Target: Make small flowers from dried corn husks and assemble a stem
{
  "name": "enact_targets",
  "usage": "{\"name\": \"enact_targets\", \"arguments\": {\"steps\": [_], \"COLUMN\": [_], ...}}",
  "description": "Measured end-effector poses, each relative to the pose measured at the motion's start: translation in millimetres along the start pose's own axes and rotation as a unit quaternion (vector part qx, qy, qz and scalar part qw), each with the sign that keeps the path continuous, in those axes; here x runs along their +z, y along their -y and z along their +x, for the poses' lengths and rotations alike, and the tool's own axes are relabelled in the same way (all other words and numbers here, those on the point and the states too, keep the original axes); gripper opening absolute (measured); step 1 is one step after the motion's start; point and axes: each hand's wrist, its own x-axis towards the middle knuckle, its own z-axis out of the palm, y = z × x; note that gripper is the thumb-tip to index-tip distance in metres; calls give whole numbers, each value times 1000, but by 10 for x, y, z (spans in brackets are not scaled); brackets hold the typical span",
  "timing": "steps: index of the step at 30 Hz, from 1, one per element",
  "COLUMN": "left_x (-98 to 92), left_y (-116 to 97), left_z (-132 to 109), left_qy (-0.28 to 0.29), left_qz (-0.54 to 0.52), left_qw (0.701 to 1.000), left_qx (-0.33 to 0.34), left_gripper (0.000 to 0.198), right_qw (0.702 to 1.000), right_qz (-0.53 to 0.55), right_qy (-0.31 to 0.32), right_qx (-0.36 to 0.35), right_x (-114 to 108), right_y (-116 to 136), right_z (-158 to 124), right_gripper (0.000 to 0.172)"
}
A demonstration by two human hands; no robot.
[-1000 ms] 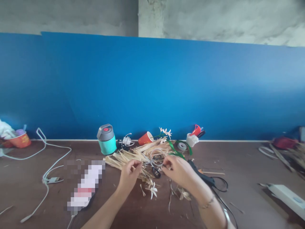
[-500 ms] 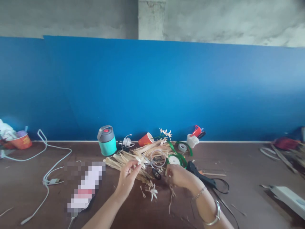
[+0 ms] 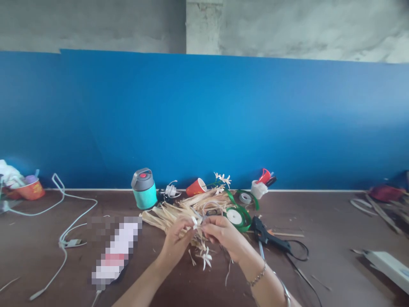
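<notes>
Between my hands is a small white flower [image 3: 196, 223]. My left hand [image 3: 177, 238] pinches it from the left. The fingers of my right hand [image 3: 220, 232] are pressed together at the flower's right side; whether they hold a part of it is too small to tell. Behind both hands spreads a pile of dried husk strips [image 3: 166, 213]. Another white flower [image 3: 206, 258] lies on the table just below them. A green ribbon spool [image 3: 234, 216] is behind my right hand, with scissors [image 3: 212, 212] partly hidden beside it.
A teal jar [image 3: 144, 196], a tipped orange cup [image 3: 196, 186] with flower stems by it and a white cup of tools [image 3: 258, 189] stand along the back. To the right lies a black glue gun [image 3: 271, 238]. White cables [image 3: 64, 221] and a blurred-out object [image 3: 116, 251] are at left.
My right hand has moved left from beside the ribbon spool to the flower in my left hand. My left hand has shifted slightly right, and the two hands now meet.
</notes>
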Motion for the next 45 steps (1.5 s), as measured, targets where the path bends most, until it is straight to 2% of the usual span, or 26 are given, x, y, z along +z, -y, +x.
{"name": "enact_targets", "arguments": {"steps": [6,10,15,23,31,40,42,45], "left_x": [7,6,8,-7,-19,-17,-15,-12], "left_y": [-107,-124,-95,-70,-85,-118,-127,-125], "left_z": [-17,-16,-7,15,9,12,10,4], "left_qy": [-11,-20,-21,-16,-4,-29,-45,-84], "left_qz": [46,53,36,-2,-14,21,39,82], "left_qw": [998,998,999,998,998,997,996,991], "left_qx": [-30,-38,-5,54,69,62,63,67], "left_gripper": [16,15,11,5,7,7,7,5], "right_qw": [993,988,991,998,998,998,999,991], "right_qz": [109,136,113,50,28,31,4,-88], "right_qy": [5,11,20,40,42,51,34,-42], "right_qx": [53,73,72,24,22,25,5,-94], "right_x": [-26,-17,-15,-46,-63,-50,-31,11], "right_y": [-61,-85,-103,-73,-40,-51,-41,-8], "right_z": [59,82,90,58,18,24,22,-19], "right_gripper": [21,20,20,20,19,21,17,12]}}
